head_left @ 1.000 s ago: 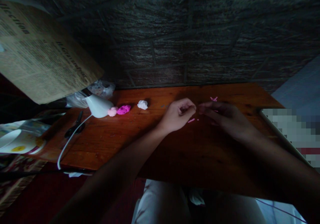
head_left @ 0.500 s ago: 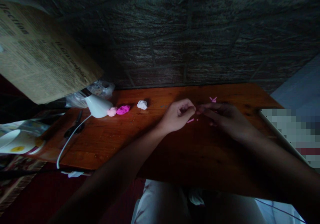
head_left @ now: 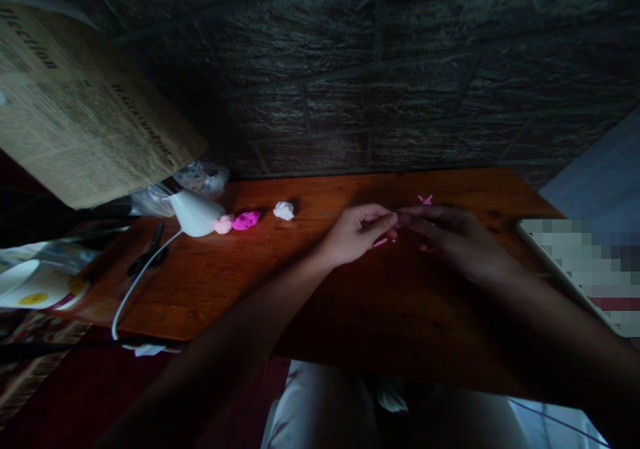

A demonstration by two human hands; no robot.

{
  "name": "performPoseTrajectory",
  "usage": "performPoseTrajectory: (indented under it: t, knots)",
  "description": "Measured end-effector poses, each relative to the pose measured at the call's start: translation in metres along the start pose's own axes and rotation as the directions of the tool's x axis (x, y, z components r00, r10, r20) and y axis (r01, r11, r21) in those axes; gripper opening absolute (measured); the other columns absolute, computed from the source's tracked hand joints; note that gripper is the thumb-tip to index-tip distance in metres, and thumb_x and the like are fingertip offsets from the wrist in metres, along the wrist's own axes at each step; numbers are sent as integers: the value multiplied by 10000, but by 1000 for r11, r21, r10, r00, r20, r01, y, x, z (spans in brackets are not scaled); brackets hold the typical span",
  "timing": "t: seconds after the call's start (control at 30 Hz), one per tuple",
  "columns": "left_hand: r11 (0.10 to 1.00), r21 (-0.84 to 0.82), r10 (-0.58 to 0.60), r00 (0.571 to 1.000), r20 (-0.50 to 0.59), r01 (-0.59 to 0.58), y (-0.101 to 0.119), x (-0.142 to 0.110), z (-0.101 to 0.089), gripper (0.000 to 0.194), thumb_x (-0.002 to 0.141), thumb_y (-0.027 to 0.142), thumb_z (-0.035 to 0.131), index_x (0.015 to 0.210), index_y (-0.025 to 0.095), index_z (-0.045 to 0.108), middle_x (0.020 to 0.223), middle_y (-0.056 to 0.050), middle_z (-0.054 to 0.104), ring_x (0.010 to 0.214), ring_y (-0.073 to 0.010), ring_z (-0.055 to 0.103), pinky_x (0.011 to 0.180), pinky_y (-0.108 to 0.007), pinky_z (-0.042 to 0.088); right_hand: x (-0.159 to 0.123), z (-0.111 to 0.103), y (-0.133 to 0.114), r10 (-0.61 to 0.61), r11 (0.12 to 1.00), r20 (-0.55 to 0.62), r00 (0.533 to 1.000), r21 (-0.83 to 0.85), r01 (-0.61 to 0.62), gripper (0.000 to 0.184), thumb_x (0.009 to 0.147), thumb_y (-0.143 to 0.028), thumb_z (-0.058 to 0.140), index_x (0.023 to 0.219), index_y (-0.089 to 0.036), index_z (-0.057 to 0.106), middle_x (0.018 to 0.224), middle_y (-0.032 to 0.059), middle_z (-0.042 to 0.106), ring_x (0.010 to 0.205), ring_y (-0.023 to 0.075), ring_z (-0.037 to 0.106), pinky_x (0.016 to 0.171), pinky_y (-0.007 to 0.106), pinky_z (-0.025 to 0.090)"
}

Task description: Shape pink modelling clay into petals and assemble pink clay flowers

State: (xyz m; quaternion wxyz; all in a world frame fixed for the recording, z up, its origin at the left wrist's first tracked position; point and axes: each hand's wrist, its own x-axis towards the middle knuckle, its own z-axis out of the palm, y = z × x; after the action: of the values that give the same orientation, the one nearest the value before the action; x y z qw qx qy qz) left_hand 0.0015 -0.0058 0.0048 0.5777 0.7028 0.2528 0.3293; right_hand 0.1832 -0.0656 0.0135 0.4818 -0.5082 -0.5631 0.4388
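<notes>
Over the wooden table, the fingertips of my left hand (head_left: 356, 234) and my right hand (head_left: 453, 235) meet. Both hands are closed in a pinch; whatever lies between the fingers is too small and dark to make out. Under the left fingers a thin pink strip (head_left: 380, 243) of what looks like clay lies on the wood, with a tiny pink bit (head_left: 393, 240) beside it. A small branching pink piece (head_left: 425, 199) rests just beyond my right hand. Farther left sit a white lump (head_left: 284, 211), a bright magenta lump (head_left: 247, 220) and a pale pink lump (head_left: 223, 223).
A white lamp-like base (head_left: 197, 212) with a white cord (head_left: 129, 285) stands at the left under a newsprint-patterned shade (head_left: 95, 109). Black scissors (head_left: 150, 255) lie nearby, and a paper cup (head_left: 43, 285) lies tilted at far left. A stone-pattern wall (head_left: 340, 89) borders the table's (head_left: 220, 289) back.
My hands have come together: the fingertips, apart a second ago, now touch. The left hand has shifted slightly right. The lumps and pink pieces stay in place.
</notes>
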Motion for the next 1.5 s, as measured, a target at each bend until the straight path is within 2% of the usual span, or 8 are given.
performPoseTrajectory:
  t: [0.17, 0.4, 0.6, 0.8, 0.97, 1.2, 1.37, 1.5]
  knots:
    - [996, -67, -59, 998, -18, 58, -2, 1, 1, 136, 946, 249, 616, 949, 127, 676, 871, -45, 742, 643, -59, 614, 589, -173, 460, 1, -1, 2, 1, 1000, -35, 999, 1, -1, 371, 768, -564, 784, 990, -268, 817, 826, 37, 757, 575, 110, 542, 516, 256, 428]
    - [997, -81, -13, 1000, 9, 14, -4, 1, 1, 106, 915, 217, 643, 918, 121, 688, 830, -40, 737, 631, -67, 606, 617, -197, 473, 0, 0, 1, -9, 1000, -57, 998, -30, 8, 372, 755, -567, 789, 972, -267, 821, 812, 43, 764, 589, 129, 572, 537, 280, 457]
    - [998, 26, 55, 998, 35, -56, -6, 1, -2, 171, 905, 258, 666, 808, 122, 706, 774, -29, 711, 641, -73, 579, 625, -207, 445, -1, 0, -1, -15, 998, -42, 999, -69, 12, 394, 738, -583, 801, 937, -244, 816, 799, 43, 756, 617, 135, 584, 569, 286, 471]
    - [990, 97, 101, 995, 18, -103, -10, 2, -2, 159, 906, 263, 676, 832, 128, 714, 827, -46, 736, 744, -106, 646, 719, -239, 491, 0, -2, -3, 0, 996, 4, 1000, -85, 0, 367, 746, -586, 795, 878, -244, 801, 784, 33, 739, 607, 131, 569, 569, 286, 462]
    - [990, 124, 67, 998, 2, -67, -9, 2, -2, 132, 906, 249, 676, 926, 125, 715, 879, -60, 756, 772, -120, 677, 730, -251, 518, 1, -2, -5, -32, 988, 16, 999, -149, 34, 419, 763, -652, 752, 816, -237, 764, 749, 32, 720, 609, 148, 580, 580, 294, 477]
    - [858, 506, 150, 986, -74, -93, -6, -2, -7, 108, 920, 227, 643, 904, 149, 716, 854, -46, 754, 736, -121, 651, 712, -252, 488, 1, -1, -4, -78, 982, -78, 994, -176, 64, 409, 762, -634, 761, 799, -227, 751, 705, 23, 686, 606, 147, 576, 548, 279, 449]
    - [823, 562, 147, 987, -71, -82, -6, -2, -8, 92, 917, 217, 640, 914, 158, 711, 868, -43, 760, 722, -120, 645, 717, -256, 490, 1, -1, -2, -76, 997, -219, 973, -42, 68, 337, 735, -507, 820, 935, -245, 749, 928, 51, 772, 818, 211, 694, 675, 321, 526]
    - [805, 592, 112, 991, -72, -48, -8, -2, -9, 91, 905, 230, 660, 926, 153, 704, 860, -43, 748, 724, -127, 636, 721, -267, 488, 2, -2, -1, -100, 995, -231, 968, -2, 103, 380, 714, -460, 840, 1002, -262, 692, 890, 33, 770, 885, 231, 713, 758, 351, 544]
